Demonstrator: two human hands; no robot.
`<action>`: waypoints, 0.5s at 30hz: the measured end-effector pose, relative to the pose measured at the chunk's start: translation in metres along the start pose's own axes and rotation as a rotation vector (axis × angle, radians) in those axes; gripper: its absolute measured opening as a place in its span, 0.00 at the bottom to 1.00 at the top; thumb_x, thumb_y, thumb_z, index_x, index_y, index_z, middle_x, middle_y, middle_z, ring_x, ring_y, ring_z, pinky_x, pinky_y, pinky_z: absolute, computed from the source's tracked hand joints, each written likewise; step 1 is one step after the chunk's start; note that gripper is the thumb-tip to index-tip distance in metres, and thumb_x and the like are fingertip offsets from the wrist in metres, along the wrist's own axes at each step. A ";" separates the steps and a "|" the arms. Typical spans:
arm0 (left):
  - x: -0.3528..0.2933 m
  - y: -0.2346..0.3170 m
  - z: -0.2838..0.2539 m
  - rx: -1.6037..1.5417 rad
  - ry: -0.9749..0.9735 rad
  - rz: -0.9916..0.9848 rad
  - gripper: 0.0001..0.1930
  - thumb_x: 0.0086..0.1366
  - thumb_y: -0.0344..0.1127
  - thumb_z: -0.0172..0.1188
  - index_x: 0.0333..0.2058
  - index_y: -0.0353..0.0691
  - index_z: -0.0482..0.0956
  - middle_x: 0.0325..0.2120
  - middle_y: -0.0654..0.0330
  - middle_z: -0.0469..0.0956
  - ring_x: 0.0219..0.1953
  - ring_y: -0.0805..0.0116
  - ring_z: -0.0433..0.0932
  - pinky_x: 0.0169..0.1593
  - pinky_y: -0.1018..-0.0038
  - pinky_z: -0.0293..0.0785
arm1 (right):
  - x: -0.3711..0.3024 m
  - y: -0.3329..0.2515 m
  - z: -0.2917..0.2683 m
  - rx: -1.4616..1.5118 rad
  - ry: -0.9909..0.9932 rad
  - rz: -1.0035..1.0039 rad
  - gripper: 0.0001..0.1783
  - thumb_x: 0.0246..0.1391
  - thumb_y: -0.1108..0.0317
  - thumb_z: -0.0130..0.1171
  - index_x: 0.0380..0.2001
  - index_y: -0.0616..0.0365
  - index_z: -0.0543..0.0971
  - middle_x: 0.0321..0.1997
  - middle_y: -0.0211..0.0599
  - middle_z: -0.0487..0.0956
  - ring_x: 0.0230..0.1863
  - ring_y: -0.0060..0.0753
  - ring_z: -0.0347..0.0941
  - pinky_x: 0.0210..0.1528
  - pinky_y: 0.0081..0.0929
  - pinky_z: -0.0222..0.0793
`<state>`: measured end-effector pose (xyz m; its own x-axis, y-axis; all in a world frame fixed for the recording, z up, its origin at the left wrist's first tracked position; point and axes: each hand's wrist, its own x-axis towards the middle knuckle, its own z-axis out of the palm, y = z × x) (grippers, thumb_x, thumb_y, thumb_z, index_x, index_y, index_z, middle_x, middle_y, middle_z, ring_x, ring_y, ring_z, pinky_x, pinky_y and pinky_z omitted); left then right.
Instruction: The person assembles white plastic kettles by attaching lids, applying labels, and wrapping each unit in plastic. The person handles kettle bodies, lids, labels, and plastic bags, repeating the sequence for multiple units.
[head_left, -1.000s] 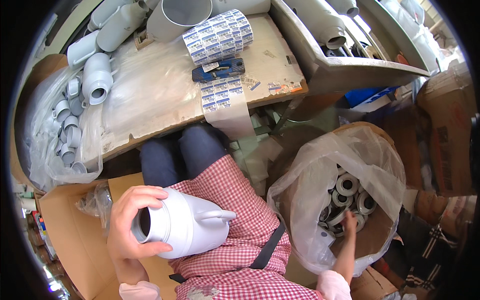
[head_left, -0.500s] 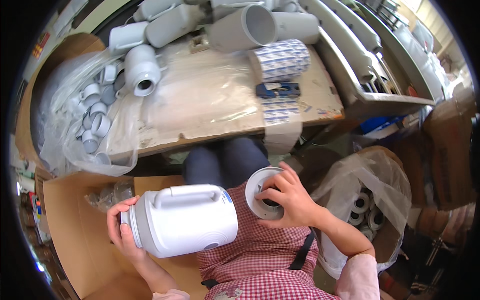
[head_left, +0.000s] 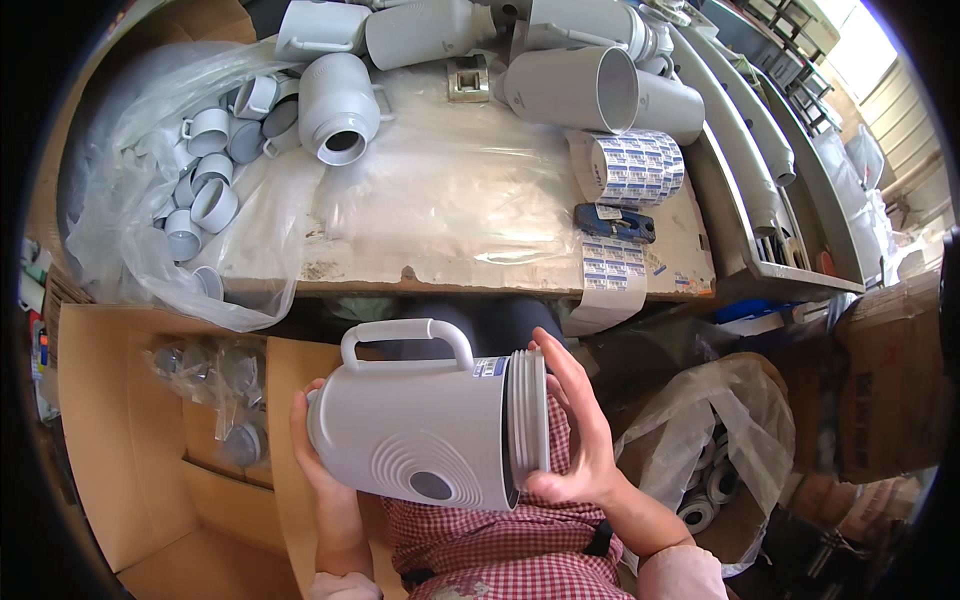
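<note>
Lying between left fingers [head_left: 301, 422] and right fingers [head_left: 568, 376] — grey jug [head_left: 415, 420].

Workshop, worn bench [head_left: 345, 240], label roll [head_left: 645, 168], bagged cups [head_left: 208, 131]

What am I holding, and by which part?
A gray jug, by its narrow end, in your left hand; a ridged gray piece, by its rim, in your right hand.

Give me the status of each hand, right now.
Left hand: closed, holding the grey jug by its narrow end.
Right hand: closed, gripping the ribbed ring at the jug's wide end.
</note>
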<state>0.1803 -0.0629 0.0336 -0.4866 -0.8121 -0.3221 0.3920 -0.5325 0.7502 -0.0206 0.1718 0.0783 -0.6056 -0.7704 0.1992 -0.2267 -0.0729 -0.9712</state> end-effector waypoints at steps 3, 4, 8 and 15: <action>0.004 0.000 0.004 0.015 -0.050 -0.013 0.22 0.81 0.54 0.44 0.52 0.41 0.77 0.46 0.58 0.83 0.50 0.66 0.82 0.54 0.70 0.78 | 0.000 0.000 0.003 -0.136 -0.022 -0.164 0.68 0.40 0.38 0.78 0.76 0.67 0.59 0.80 0.67 0.54 0.80 0.63 0.53 0.78 0.54 0.50; 0.000 0.000 0.009 0.028 -0.019 -0.014 0.22 0.81 0.53 0.44 0.52 0.40 0.76 0.47 0.56 0.82 0.50 0.65 0.82 0.54 0.70 0.78 | -0.001 0.000 0.002 -0.133 -0.027 -0.186 0.68 0.40 0.38 0.78 0.76 0.68 0.59 0.79 0.67 0.54 0.80 0.64 0.54 0.78 0.54 0.50; -0.033 0.001 0.047 0.427 -0.090 0.494 0.22 0.79 0.54 0.47 0.50 0.39 0.72 0.49 0.52 0.78 0.49 0.56 0.81 0.56 0.65 0.79 | -0.008 0.001 0.002 0.167 0.073 -0.013 0.64 0.52 0.31 0.67 0.77 0.69 0.56 0.79 0.59 0.60 0.79 0.51 0.57 0.77 0.46 0.53; -0.037 0.001 0.059 0.314 -0.138 0.463 0.25 0.75 0.56 0.42 0.49 0.37 0.70 0.48 0.47 0.77 0.54 0.51 0.78 0.61 0.53 0.74 | -0.031 -0.009 0.002 0.333 0.243 0.078 0.54 0.64 0.35 0.58 0.75 0.71 0.60 0.76 0.56 0.67 0.74 0.45 0.66 0.74 0.41 0.59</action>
<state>0.1524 -0.0189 0.0802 -0.4247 -0.8939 0.1435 0.3484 -0.0151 0.9372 0.0015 0.1954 0.0804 -0.7824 -0.6130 0.1097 0.0620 -0.2519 -0.9658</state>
